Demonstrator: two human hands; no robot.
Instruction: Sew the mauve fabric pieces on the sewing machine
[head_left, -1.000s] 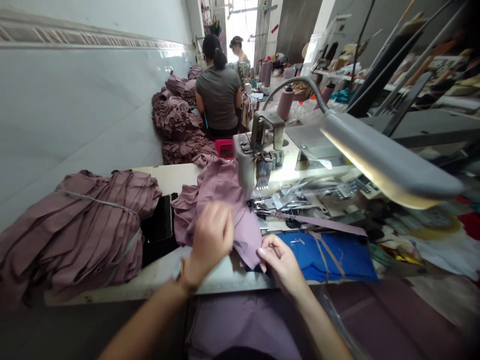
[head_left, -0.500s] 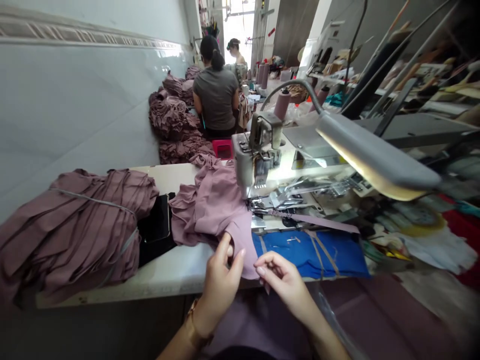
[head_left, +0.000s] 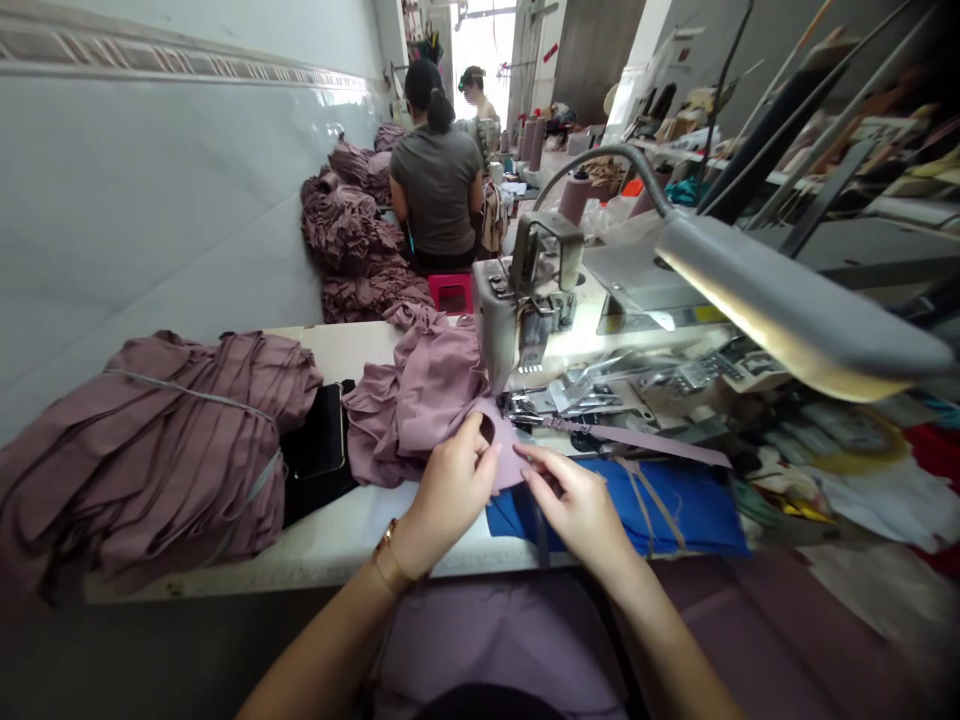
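Note:
A mauve fabric piece [head_left: 431, 390] lies bunched on the table just left of the sewing machine [head_left: 499, 320], its front edge reaching the needle area. My left hand [head_left: 455, 470], with a gold-coloured watch or bracelet at the wrist, is closed on the fabric near that edge, thumb and fingers pinching a curled fold. At the fabric's right edge, my right hand [head_left: 566, 490] pinches the cloth between thumb and fingers. A narrow mauve strip [head_left: 645, 440] runs out from the machine to the right. Blue cloth [head_left: 615, 490] lies beneath and beside my right hand.
A tied bundle of mauve pieces [head_left: 180, 440] and a black phone [head_left: 321, 430] lie left on the white table [head_left: 337, 545]. A lit lamp [head_left: 795, 310] overhangs the machine. Ahead, a person in a grey shirt [head_left: 436, 190] sits beside heaped fabric [head_left: 352, 225].
Both hands have moved forward, bringing the front edge of the mauve fabric closer to the needle area. My right hand now pinches the fabric edge. The view has shifted slightly.

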